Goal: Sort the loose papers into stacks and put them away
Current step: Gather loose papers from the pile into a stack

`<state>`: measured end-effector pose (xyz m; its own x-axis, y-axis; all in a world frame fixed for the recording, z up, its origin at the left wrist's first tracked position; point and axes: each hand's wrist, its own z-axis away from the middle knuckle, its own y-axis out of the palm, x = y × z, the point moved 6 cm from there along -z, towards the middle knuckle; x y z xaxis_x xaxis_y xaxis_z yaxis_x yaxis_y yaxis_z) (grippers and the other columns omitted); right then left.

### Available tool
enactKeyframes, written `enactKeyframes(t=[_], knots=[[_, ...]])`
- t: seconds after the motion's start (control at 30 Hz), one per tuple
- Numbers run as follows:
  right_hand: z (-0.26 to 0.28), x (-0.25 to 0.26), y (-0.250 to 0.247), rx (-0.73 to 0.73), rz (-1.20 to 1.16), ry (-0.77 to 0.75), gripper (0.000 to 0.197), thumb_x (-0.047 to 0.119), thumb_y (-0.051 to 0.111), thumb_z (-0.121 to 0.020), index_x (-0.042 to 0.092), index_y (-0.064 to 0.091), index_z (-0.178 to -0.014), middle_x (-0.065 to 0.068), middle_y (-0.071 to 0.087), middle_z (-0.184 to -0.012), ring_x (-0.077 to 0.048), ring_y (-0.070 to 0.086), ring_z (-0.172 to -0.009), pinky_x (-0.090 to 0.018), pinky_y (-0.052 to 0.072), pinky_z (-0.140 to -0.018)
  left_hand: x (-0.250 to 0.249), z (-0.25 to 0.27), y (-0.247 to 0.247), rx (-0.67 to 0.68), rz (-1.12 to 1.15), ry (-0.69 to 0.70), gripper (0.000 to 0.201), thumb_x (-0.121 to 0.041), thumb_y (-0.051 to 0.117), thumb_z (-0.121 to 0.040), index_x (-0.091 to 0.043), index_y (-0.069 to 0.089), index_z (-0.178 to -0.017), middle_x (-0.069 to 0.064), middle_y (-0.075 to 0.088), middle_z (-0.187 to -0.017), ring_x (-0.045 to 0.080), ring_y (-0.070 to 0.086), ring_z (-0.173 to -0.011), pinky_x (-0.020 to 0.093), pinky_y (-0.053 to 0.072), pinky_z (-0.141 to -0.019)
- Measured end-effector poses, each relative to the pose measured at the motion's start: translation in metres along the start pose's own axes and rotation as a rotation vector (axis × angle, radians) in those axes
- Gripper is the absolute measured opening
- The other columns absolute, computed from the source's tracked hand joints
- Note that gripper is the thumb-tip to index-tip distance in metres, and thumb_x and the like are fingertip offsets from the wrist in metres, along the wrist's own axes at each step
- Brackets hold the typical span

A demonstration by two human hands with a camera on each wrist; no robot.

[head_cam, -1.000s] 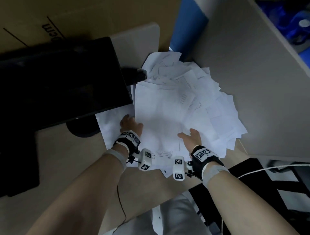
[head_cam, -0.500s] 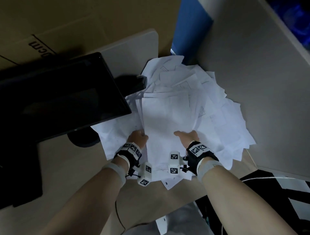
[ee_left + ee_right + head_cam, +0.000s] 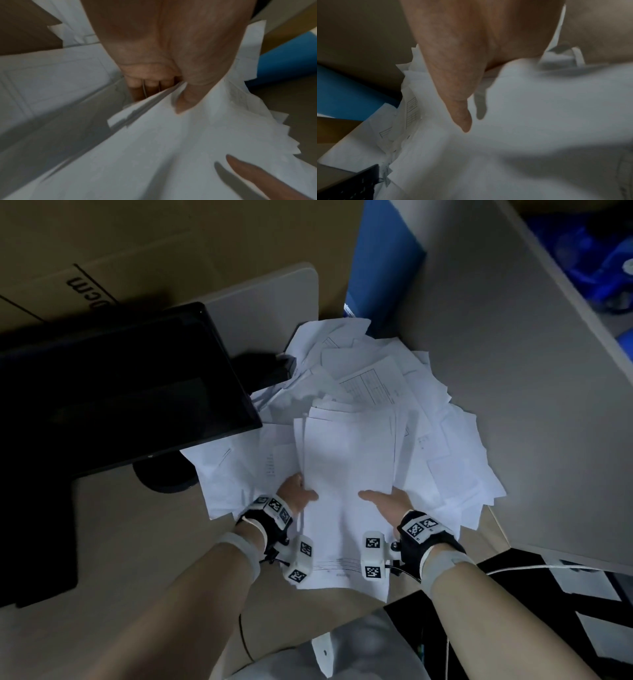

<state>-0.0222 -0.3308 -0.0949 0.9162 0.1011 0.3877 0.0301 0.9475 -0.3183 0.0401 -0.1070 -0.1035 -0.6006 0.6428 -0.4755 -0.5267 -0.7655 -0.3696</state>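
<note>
A messy heap of white loose papers (image 3: 442, 440) covers the desk corner. On top lies a gathered bundle of sheets (image 3: 346, 460), roughly squared up. My left hand (image 3: 296, 494) grips the bundle's left edge, thumb on top and fingers curled beneath, as the left wrist view shows on the bundle (image 3: 171, 142). My right hand (image 3: 385, 501) holds the right edge, thumb lying on the top sheet (image 3: 539, 121) and fingers hidden under the paper.
A dark monitor (image 3: 113, 392) on a round stand stands at the left, close to the papers. A grey partition wall (image 3: 513, 371) bounds the desk (image 3: 137, 542) on the right. Cardboard and a blue panel (image 3: 380, 265) stand behind. A small dark object (image 3: 281, 368) sits beside the heap.
Both hands moved inward and gathered sheets from the spread heap into a narrower bundle held from both sides. The view shifted slightly.
</note>
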Motion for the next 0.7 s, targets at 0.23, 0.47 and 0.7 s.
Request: enactKeyframes(t=[0.23, 0.47, 0.7], knots=[[0.002, -0.007, -0.025, -0.091, 0.008, -0.052, 0.019, 0.014, 0.07, -0.089, 0.004, 0.064, -0.105, -0.012, 0.067, -0.101, -0.027, 0.059, -0.087, -0.031, 0.047, -0.08, -0.002, 0.01, 0.0, -0.171, -0.102, 0.0, 0.019, -0.01, 0.064, -0.085, -0.013, 0.063, -0.103, 0.015, 0.065, -0.118, 0.033, 0.06, -0.11, 0.038, 0.051, -0.095], [0.001, -0.013, -0.023, -0.172, -0.063, -0.055, 0.029, 0.01, 0.062, -0.092, 0.001, 0.059, -0.12, -0.012, 0.066, -0.11, -0.03, 0.059, -0.094, -0.031, 0.043, -0.081, 0.031, 0.006, -0.039, -0.311, 0.067, -0.145, 0.073, -0.02, 0.069, -0.082, -0.014, 0.038, -0.148, 0.014, 0.037, -0.151, 0.035, 0.044, -0.134, 0.043, 0.043, -0.108], [0.015, 0.001, 0.013, -0.071, -0.072, -0.088, 0.039, 0.018, 0.062, -0.095, -0.001, 0.051, -0.128, -0.007, 0.059, -0.122, -0.032, 0.057, -0.111, -0.037, 0.044, -0.093, 0.046, 0.005, -0.05, -0.348, 0.111, -0.21, 0.082, -0.023, 0.068, -0.08, -0.014, 0.028, -0.152, 0.015, 0.039, -0.148, 0.037, 0.042, -0.133, 0.046, 0.041, -0.108]])
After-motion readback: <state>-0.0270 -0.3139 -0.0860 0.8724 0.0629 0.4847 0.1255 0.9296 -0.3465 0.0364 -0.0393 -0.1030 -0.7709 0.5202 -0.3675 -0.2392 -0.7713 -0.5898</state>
